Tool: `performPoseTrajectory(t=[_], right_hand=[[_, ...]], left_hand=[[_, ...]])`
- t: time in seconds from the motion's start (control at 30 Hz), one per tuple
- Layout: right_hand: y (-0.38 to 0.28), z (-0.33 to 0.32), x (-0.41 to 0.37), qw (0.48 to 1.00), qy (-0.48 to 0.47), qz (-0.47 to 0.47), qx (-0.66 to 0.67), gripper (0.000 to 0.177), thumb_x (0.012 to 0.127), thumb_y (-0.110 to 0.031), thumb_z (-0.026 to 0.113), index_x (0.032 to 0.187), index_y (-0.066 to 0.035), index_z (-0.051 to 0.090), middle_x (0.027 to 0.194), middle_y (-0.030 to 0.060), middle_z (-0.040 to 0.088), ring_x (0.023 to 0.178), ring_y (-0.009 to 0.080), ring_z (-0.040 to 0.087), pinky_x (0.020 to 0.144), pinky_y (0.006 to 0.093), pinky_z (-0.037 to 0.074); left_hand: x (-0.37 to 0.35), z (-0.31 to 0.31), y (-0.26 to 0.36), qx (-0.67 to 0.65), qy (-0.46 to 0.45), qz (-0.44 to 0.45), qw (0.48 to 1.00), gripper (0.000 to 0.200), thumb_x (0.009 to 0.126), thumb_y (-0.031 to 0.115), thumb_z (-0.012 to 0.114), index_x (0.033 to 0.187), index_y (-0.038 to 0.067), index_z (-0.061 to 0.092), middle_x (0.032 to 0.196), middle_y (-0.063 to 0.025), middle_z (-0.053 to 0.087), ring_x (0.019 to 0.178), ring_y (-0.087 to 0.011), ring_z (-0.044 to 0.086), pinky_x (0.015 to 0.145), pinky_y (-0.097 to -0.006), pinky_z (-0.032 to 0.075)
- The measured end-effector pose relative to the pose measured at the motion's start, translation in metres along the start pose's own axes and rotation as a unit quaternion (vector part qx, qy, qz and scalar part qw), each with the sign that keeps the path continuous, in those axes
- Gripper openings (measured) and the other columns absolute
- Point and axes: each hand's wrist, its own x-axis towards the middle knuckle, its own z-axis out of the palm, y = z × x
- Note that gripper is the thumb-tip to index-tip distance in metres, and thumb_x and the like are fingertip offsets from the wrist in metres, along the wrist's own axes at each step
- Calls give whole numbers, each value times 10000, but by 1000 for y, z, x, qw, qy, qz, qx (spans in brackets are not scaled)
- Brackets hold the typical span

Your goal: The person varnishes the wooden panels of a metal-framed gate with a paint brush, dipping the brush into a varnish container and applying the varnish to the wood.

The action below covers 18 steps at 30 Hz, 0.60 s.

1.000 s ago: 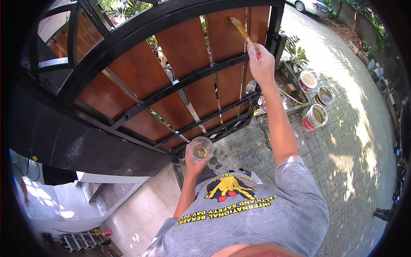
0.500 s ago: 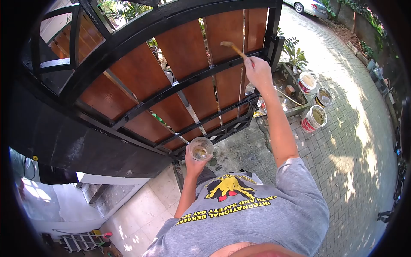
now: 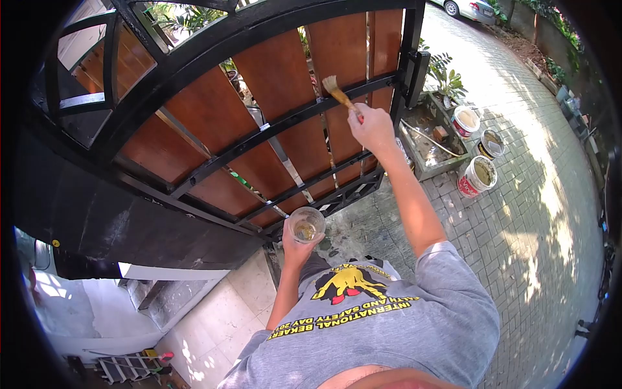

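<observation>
My right hand (image 3: pixel 374 131) is closed round the handle of a paintbrush (image 3: pixel 339 93) with pale bristles. The bristles point up and left, overlapping a wooden panel just above the middle black rail of the gate. My left hand (image 3: pixel 299 246) grips a clear plastic cup (image 3: pixel 307 225) from below and the left side; a little brownish liquid lies at its bottom. Before me stands the gate, with reddish-brown wooden panels (image 3: pixel 272 72) in a black metal frame (image 3: pixel 227 153). Narrow gaps show between the panels.
At the right, several paint buckets (image 3: pixel 477 177) stand on the paving beside a planter box (image 3: pixel 435 168) with a leafy plant (image 3: pixel 448 83). A silver car (image 3: pixel 476 11) is parked at the far top right. A folding ladder (image 3: pixel 126 368) lies at the lower left.
My right hand has moved left and down with the paintbrush, whose bristles have turned more upward. My left hand still holds the cup in nearly the same place.
</observation>
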Motion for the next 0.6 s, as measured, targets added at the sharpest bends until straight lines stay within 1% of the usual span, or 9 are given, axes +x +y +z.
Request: performPoseTrajectory(t=[0.03,0.17,0.2,0.27,0.3,0.37,0.4,0.5,0.6], right_hand=[[9,-7,1,1000,14,1,0,263,962,-286,608,874,-52,691,725,208,703,703,460,693,692,556,565],[57,-24,19,997,41,67,-27,298,951,-296,617,877,-27,721,798,219,723,770,456,706,749,543,575],[61,-25,27,996,52,57,-33,296,953,-297,624,880,-30,727,784,221,713,771,454,701,733,536,568],[69,-23,31,996,69,42,-44,292,957,-299,638,886,-35,739,755,224,693,774,451,692,702,524,555],[63,-24,30,996,48,61,-48,300,956,-293,627,874,-24,732,781,229,702,798,455,697,737,532,559],[31,-33,31,994,8,99,-55,319,954,-283,606,850,-3,720,834,241,722,847,462,707,807,547,567],[15,-40,28,997,-4,71,-18,318,953,-288,601,850,-15,728,855,244,727,872,461,707,835,543,565],[-26,-41,19,995,-96,19,-7,321,950,-312,604,889,-35,755,877,232,738,877,457,711,847,539,568],[-21,-27,24,995,-101,8,11,323,955,-322,598,895,-52,764,883,216,747,882,451,714,850,541,569]], left_hand=[[-1,0,2,-7,2,0,1000,824,664,156,963,1364,13,552,1265,-106,668,1166,-219,641,1035,-367,504],[-3,-4,1,-25,14,-8,1000,834,660,165,967,1364,10,548,1271,-109,665,1172,-222,638,1038,-369,501],[-1,-3,3,-28,18,-12,999,838,658,169,969,1364,9,547,1272,-109,664,1173,-223,637,1039,-369,500],[0,-1,7,-45,31,-9,998,735,648,170,968,1267,18,601,1216,-96,651,1132,-231,640,1006,-361,502],[0,-1,9,-52,38,-9,998,684,643,170,967,1218,23,628,1188,-89,645,1111,-236,641,989,-357,503],[1,-1,8,-47,34,-3,998,684,647,175,966,1220,22,626,1187,-89,644,1109,-237,641,988,-358,504],[3,0,7,-44,31,2,999,683,650,177,965,1222,21,625,1186,-90,643,1107,-238,640,987,-358,504],[5,4,9,-32,14,0,999,686,648,177,967,1221,20,625,1185,-90,643,1106,-240,640,986,-359,504],[9,9,13,-47,6,7,999,695,645,176,970,1228,23,623,1191,-86,644,1111,-234,638,990,-359,504]])
